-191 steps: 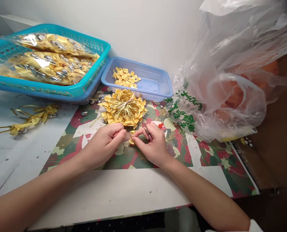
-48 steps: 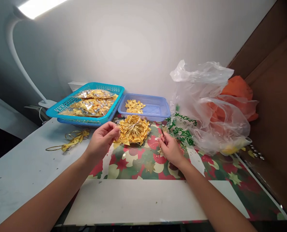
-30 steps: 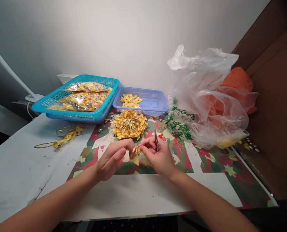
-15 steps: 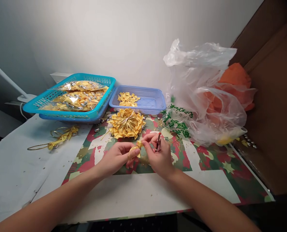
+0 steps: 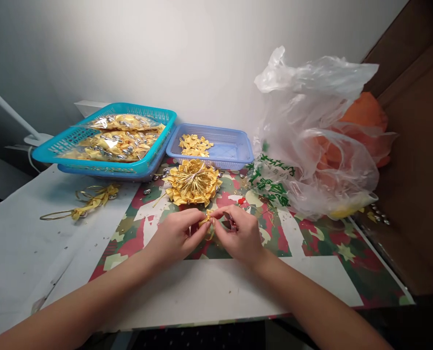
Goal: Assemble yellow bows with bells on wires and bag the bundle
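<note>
Just in front of the round bundle of yellow ribbon bows, my two hands meet at one small yellow ribbon bow (image 5: 208, 215). My left hand (image 5: 176, 236) pinches it from the left between thumb and finger. From the right, the thumb and forefinger of my right hand (image 5: 242, 236) also close on it, and a dark reddish cutting tool (image 5: 231, 224) is tucked in that hand, mostly covered by the fingers. A thin gold cord hangs below the bow. The round bundle (image 5: 193, 183) has gold ties gathered at its centre.
A turquoise basket (image 5: 143, 167) holds bagged bows and silver bells. Loose bows lie in a blue-purple basket (image 5: 234, 153). A crumpled plastic bag (image 5: 303, 116) stands at right beside a cardboard box (image 5: 416, 194). Bows on a gold loop (image 5: 92, 201) lie at left.
My hands have drawn closer together, and my left fingers have turned inward over the bow. The gold loop that showed at my left fingers is now mostly hidden. The view has shifted slightly.
</note>
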`<state>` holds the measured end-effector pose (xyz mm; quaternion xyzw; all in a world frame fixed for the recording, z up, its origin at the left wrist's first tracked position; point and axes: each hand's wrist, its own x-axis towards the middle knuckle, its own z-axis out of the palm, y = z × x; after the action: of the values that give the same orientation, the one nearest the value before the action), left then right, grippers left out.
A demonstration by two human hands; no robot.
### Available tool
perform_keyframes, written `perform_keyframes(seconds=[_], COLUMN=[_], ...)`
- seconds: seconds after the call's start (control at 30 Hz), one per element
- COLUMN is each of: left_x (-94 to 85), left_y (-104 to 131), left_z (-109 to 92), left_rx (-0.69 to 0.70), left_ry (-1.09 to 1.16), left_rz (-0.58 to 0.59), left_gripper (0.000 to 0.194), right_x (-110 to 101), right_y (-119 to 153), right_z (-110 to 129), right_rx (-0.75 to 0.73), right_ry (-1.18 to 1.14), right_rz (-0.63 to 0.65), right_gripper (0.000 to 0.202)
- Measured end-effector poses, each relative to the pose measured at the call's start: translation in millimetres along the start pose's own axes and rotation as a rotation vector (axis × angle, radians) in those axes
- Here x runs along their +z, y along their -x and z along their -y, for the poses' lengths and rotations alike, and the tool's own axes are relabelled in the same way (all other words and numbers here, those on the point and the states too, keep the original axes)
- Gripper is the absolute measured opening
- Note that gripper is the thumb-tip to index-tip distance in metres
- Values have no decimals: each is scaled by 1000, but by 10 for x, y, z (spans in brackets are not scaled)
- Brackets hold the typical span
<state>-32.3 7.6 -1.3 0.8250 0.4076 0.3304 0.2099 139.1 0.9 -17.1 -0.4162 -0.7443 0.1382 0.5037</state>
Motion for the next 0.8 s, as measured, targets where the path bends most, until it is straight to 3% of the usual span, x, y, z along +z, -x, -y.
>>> perform_keyframes(seconds=[0.27,0.53,0.8], left_x=[-39,-82,-49], left_y=[-18,-29,-52], left_z=[-23,-4,-43], left_rx=[-75,-231,-352], left_ry=[112,366,444], left_rz=[63,197,194], left_gripper=[32,33,33], right_x=[-37,-54,-30], right_y=[-101,-108,-47], right_z=[46,36,48], right_rx=[379,464,475], right_ry=[-379,-392,-449], right_rz=[20,32,17], right_gripper=[36,38,42])
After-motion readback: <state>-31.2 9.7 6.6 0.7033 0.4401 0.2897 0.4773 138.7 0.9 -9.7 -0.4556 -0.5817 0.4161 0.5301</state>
